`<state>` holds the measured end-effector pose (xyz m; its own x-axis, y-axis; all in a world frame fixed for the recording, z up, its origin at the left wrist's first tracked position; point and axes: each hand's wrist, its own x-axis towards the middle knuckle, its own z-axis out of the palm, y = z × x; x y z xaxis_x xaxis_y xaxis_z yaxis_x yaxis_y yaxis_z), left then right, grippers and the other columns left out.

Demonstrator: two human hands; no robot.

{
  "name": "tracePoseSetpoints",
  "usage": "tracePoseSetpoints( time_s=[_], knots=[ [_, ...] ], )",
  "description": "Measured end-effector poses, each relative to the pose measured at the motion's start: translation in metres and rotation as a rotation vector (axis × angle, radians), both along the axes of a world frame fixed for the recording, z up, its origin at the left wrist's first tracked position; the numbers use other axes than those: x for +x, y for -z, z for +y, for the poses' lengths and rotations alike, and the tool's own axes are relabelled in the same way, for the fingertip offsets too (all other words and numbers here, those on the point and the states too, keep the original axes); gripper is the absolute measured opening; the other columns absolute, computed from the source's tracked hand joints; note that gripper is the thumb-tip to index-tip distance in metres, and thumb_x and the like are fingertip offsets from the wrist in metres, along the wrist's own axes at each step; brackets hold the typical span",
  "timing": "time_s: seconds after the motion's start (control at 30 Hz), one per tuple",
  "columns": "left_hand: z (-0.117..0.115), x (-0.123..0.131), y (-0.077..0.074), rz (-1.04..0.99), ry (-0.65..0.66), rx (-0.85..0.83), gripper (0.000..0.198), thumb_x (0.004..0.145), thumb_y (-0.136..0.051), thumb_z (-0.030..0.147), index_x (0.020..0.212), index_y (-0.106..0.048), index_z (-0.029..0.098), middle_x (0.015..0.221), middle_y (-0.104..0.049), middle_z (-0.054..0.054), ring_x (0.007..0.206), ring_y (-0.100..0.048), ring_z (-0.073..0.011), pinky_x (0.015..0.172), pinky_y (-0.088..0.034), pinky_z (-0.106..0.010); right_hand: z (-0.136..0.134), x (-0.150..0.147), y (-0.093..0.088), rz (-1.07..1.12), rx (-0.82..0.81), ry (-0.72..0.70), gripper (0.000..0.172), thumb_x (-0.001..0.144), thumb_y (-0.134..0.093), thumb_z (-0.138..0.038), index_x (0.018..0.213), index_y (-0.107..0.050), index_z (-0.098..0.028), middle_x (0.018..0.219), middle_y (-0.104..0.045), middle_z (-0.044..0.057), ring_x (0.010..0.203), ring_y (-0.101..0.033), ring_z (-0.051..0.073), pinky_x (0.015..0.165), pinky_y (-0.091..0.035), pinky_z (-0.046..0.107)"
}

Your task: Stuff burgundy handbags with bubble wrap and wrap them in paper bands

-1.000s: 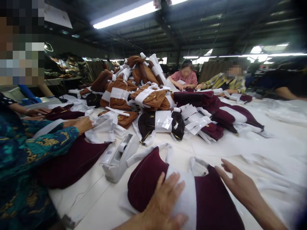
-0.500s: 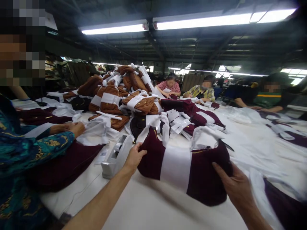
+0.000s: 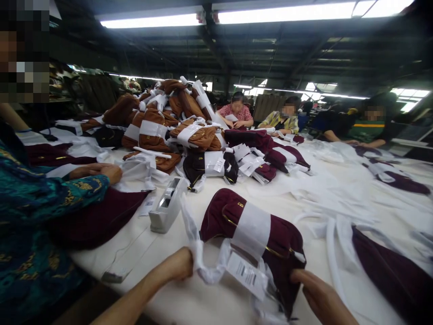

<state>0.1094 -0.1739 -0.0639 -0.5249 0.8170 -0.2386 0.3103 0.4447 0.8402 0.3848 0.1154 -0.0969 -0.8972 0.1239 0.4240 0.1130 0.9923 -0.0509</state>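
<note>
A maroon handbag (image 3: 216,212) with gold zips lies tilted on the table in front of me, a white paper band (image 3: 253,228) round its middle. Its strap (image 3: 211,266) is wrapped in white tissue and loops toward me. My left hand (image 3: 182,265) is closed at the strap's left side, its fingertips mostly hidden. At the bag's right end, my right hand (image 3: 314,289) grips the edge, thumb on the fabric. A white printed tag (image 3: 246,273) hangs from the near side, over the strap.
A tape dispenser (image 3: 168,205) stands left of the bag. Behind it rise piled brown bags (image 3: 149,131) and a black bag (image 3: 209,167). A co-worker's sleeve (image 3: 81,194) is close on the left. Another maroon bag (image 3: 389,266) lies right. Several people sit across the table.
The handbag was held up between both hands; now it is lower and turned, with its gold logo, strap and tag showing. My left hand has moved from the bag's left corner down to the strap.
</note>
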Motion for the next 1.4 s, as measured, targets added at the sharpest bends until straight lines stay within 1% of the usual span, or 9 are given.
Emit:
tracePoseSetpoints(
  time_s=[0.13,0.2,0.27,0.37,0.47,0.67,0.93,1.13,1.4],
  knots=[
    [-0.035,0.003,-0.048,-0.156,0.355,-0.264,0.022,0.076,-0.047,0.026,0.059,-0.057,0.016,0.049,-0.052,0.002,0.038,-0.049,-0.0121,0.035,-0.031,-0.019,0.002,-0.021,-0.034,0.193,-0.062,0.160,0.020,0.084,-0.043,-0.026,0.103,-0.051,-0.022,0.095,-0.063,0.003,0.084,-0.063,0.016,0.073,-0.053,0.025],
    [-0.021,0.008,-0.069,0.005,0.368,-0.096,0.022,0.081,-0.041,0.026,0.072,-0.059,0.017,0.062,-0.057,0.001,0.054,-0.056,-0.0134,0.048,-0.040,-0.021,-0.005,-0.045,-0.043,0.212,-0.104,0.187,0.024,0.087,-0.039,-0.029,0.107,-0.051,-0.022,0.106,-0.059,0.006,0.095,-0.059,0.018,0.083,-0.050,0.030],
    [0.011,0.016,-0.076,0.327,0.215,0.157,0.024,0.085,-0.037,0.026,0.082,-0.059,0.018,0.078,-0.061,-0.001,0.074,-0.057,-0.0148,0.069,-0.045,-0.025,-0.008,-0.070,-0.047,0.195,-0.133,0.195,0.028,0.089,-0.034,-0.029,0.109,-0.051,-0.020,0.114,-0.054,0.008,0.104,-0.053,0.020,0.091,-0.045,0.035],
    [0.075,0.030,-0.057,0.670,-0.016,0.328,0.029,0.086,-0.040,0.027,0.110,-0.053,0.017,0.112,-0.056,-0.009,0.106,-0.049,-0.0206,0.094,-0.037,-0.036,0.006,-0.099,-0.047,0.150,-0.105,0.239,0.030,0.089,-0.033,-0.029,0.108,-0.053,-0.017,0.110,-0.055,0.010,0.104,-0.051,0.022,0.092,-0.043,0.040],
    [0.124,0.042,-0.021,0.933,-0.090,0.333,0.054,0.084,-0.044,0.044,0.129,-0.038,0.014,0.135,-0.035,-0.014,0.126,-0.027,-0.0296,0.103,-0.019,-0.053,0.036,-0.112,-0.045,0.043,-0.025,0.248,0.029,0.088,-0.037,-0.030,0.104,-0.056,-0.015,0.102,-0.058,0.011,0.097,-0.053,0.025,0.089,-0.043,0.044],
    [0.151,0.039,0.023,1.142,-0.080,0.277,0.074,0.078,-0.038,0.065,0.134,-0.031,0.016,0.141,-0.027,-0.013,0.129,-0.018,-0.0346,0.101,0.002,-0.060,0.079,-0.126,-0.041,-0.170,-0.056,0.148,0.033,0.088,-0.038,-0.028,0.116,-0.050,-0.015,0.113,-0.053,0.012,0.102,-0.051,0.024,0.088,-0.042,0.040],
    [0.155,0.028,0.024,1.146,0.007,0.272,0.077,0.075,-0.044,0.065,0.132,-0.035,0.015,0.139,-0.030,-0.015,0.129,-0.019,-0.0347,0.102,0.003,-0.057,0.093,-0.151,-0.039,-0.348,-0.175,0.108,0.021,0.084,-0.035,-0.011,0.092,-0.053,-0.018,0.085,-0.058,0.007,0.077,-0.055,0.018,0.069,-0.042,0.028],
    [0.159,0.024,0.023,1.106,0.050,0.269,0.075,0.076,-0.045,0.062,0.133,-0.034,0.014,0.139,-0.029,-0.015,0.130,-0.018,-0.0346,0.102,0.004,-0.058,0.108,-0.157,-0.029,-0.364,-0.263,0.138,0.026,0.090,-0.026,-0.017,0.102,-0.049,-0.019,0.080,-0.061,0.002,0.073,-0.058,0.015,0.067,-0.043,0.024],
    [0.163,0.031,0.000,1.098,0.072,0.170,0.073,0.077,-0.047,0.057,0.133,-0.033,0.011,0.141,-0.024,-0.017,0.130,-0.013,-0.0377,0.098,0.002,-0.065,0.060,-0.148,-0.060,-0.279,-0.021,0.288,0.030,0.092,-0.028,-0.028,0.109,-0.050,-0.016,0.098,-0.057,0.012,0.094,-0.051,0.023,0.083,-0.037,0.034]
  ],
)
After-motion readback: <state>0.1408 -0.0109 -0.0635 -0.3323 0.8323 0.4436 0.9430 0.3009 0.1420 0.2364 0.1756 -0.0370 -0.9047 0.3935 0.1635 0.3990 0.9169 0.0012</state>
